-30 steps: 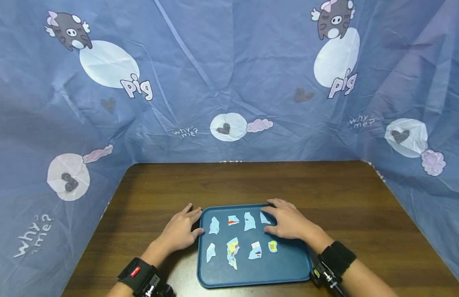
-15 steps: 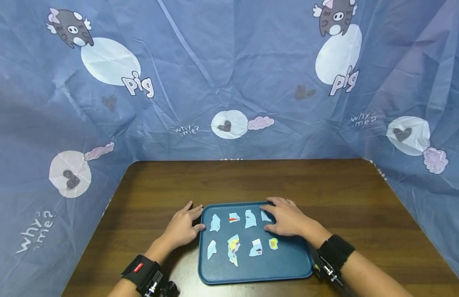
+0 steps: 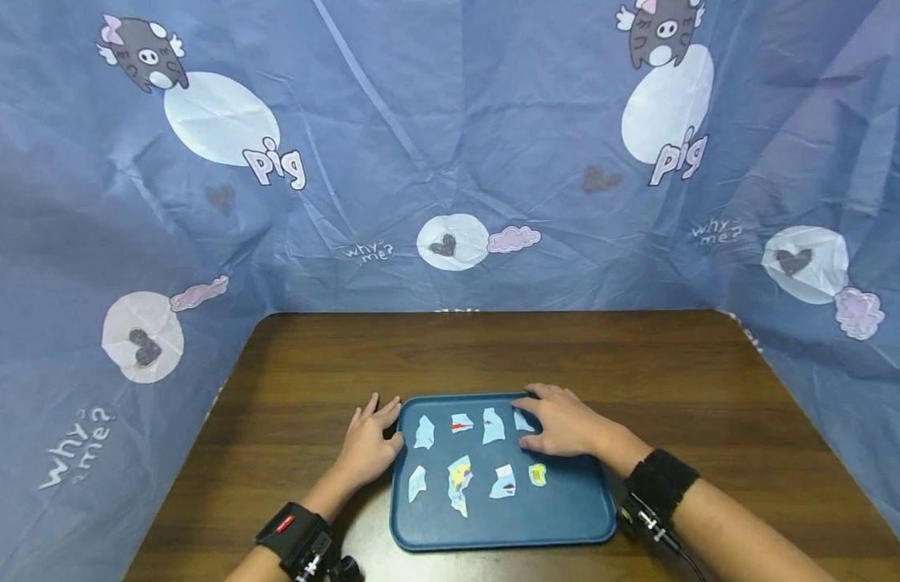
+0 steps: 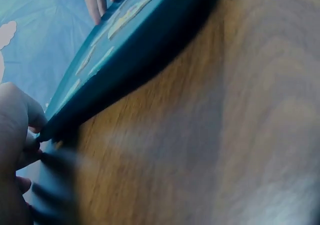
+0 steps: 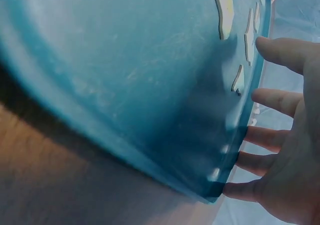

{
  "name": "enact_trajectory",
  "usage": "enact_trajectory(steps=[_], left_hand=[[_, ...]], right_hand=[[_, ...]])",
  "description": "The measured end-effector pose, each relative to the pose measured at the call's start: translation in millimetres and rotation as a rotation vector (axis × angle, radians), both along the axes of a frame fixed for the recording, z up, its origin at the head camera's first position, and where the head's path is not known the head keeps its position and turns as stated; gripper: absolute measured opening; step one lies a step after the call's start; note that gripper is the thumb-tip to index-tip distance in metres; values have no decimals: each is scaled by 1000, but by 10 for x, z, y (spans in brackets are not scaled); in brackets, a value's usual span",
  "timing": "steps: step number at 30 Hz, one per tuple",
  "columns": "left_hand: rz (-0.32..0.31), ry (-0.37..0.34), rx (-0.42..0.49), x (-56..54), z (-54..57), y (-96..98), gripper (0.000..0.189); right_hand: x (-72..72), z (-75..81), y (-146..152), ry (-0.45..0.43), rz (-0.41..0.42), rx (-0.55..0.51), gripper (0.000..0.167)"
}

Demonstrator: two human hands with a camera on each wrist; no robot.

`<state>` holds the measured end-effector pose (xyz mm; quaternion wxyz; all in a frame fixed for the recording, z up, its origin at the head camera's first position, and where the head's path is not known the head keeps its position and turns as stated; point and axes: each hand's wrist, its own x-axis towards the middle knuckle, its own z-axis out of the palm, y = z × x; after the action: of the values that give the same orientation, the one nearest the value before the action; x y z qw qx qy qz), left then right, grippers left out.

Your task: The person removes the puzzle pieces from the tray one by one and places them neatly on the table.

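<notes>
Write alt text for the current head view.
A person's left hand is at the left edge of a blue tray, their right hand over its far right part. Eight small irregular pieces lie in two rows on the tray; behind the brown table hangs a blue pig-print cloth.

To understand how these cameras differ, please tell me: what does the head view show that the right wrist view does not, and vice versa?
Only the head view: two black wristbands, grey pigs printed on the blue cloth, and eight pieces, one partly covered. Only the right wrist view: pale marks on the tray and the side edges of some pieces. Both: the right hand, the tray, some pieces, part of the table and the cloth.
</notes>
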<state>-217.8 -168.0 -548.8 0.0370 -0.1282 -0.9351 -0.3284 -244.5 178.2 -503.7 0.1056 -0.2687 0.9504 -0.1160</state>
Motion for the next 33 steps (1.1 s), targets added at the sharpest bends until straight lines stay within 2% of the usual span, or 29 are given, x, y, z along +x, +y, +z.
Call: enact_trajectory(steps=[4,10,13,18,22,27,30,33], left_hand=[[14,-20,-10,-44,5,-15,54],[-2,-51,-37,-121,32,-35,54],[-9,-49,-20,-133,12,-52,54],[-63,-9,10,-115,-69,-128,54],[-119,-2,-16,-101,-87,-178,67],[-140,-14,-20,-47,-72,-177,75],[-114,-2,4,35,-60,-127,74],[-57,40,17,138,-40,-39,73]], right_hand=[[-2,-1,-2,-8,4,-16,63],[-14,-3,-13,-18,-5,-18,62],[-25,-26,-16,-21,-13,-14,62],[-45,-65,-17,-3,-24,0,63],[-73,-69,-51,-1,-22,15,68],[-117,-68,-125,-17,-7,20,73],[-140,-67,-169,-19,13,20,73],[-156,-61,-200,-23,19,31,72]])
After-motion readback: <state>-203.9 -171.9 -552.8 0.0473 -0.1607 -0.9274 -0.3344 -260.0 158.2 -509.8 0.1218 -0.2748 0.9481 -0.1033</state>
